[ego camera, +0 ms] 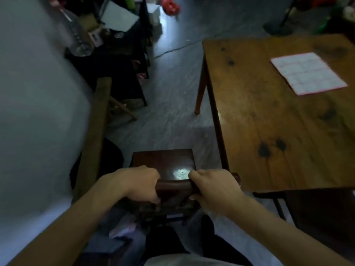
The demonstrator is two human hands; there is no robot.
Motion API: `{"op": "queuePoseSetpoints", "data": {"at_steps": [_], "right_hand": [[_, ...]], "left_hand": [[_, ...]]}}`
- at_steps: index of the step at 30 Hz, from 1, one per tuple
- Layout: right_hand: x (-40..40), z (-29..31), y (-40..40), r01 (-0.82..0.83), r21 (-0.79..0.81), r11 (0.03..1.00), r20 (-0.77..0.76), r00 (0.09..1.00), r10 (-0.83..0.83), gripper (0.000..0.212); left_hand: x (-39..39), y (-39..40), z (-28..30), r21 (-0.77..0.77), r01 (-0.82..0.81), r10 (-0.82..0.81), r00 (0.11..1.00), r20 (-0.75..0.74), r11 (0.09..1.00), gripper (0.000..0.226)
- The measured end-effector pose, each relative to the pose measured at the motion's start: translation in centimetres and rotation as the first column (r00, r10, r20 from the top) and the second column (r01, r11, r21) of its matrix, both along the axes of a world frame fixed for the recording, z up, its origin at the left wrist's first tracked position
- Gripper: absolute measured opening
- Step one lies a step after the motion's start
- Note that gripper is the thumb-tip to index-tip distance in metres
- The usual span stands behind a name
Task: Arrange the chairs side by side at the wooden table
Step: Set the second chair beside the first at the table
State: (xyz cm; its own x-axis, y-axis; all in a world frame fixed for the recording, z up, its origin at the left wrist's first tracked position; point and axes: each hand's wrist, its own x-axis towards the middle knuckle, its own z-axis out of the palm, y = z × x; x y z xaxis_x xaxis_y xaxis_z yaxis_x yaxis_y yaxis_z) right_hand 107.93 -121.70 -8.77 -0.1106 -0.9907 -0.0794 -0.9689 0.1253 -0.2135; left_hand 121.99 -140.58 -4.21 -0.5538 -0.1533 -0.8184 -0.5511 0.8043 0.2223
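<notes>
A dark wooden chair [165, 162] stands right in front of me, its square seat facing away and its top rail closest to me. My left hand [140, 184] grips the left end of that rail, and my right hand [213, 187] grips the right end. The wooden table [269, 116] fills the right side, its near left corner just right of the chair's back. Under the table's near edge at the lower right a dark shape [317, 212] shows, possibly another chair; I cannot tell.
A white wall [38, 112] runs along the left with a wooden plank [96, 131] leaning by it. A printed paper sheet [307, 72] lies on the table. Cluttered dark shelving [119, 60] stands at the back left. Grey floor [169, 93] stretches ahead, crossed by a cable [172, 49].
</notes>
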Motion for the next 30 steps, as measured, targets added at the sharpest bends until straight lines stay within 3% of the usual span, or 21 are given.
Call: {"op": "queuePoseSetpoints", "data": {"at_steps": [9, 18, 24, 30], "right_hand": [[-0.8, 1.8, 0.5, -0.34, 0.06, 0.938, -0.058, 0.937, 0.343, 0.044], [-1.2, 1.2, 3.0, -0.537, 0.005, 0.844, -0.08, 0.841, 0.536, 0.043], [-4.1, 1.3, 6.2, -0.685, -0.044, 0.728, -0.084, 0.728, 0.68, 0.043], [-5.8, 1.3, 10.6, -0.745, -0.058, 0.665, -0.1, 0.667, 0.739, 0.044]], "left_hand": [[5.0, 7.8, 0.4, 0.049, -0.382, 0.385, 0.92, -0.072, 0.923, 0.021], [7.0, 14.3, 0.3, 0.033, -0.56, 0.561, 0.824, -0.084, 0.828, 0.021], [5.0, 21.2, 0.4, -0.002, -0.689, 0.686, 0.721, -0.096, 0.724, 0.022], [3.9, 27.7, 0.2, 0.008, -0.755, 0.751, 0.65, -0.117, 0.655, 0.024]]}}
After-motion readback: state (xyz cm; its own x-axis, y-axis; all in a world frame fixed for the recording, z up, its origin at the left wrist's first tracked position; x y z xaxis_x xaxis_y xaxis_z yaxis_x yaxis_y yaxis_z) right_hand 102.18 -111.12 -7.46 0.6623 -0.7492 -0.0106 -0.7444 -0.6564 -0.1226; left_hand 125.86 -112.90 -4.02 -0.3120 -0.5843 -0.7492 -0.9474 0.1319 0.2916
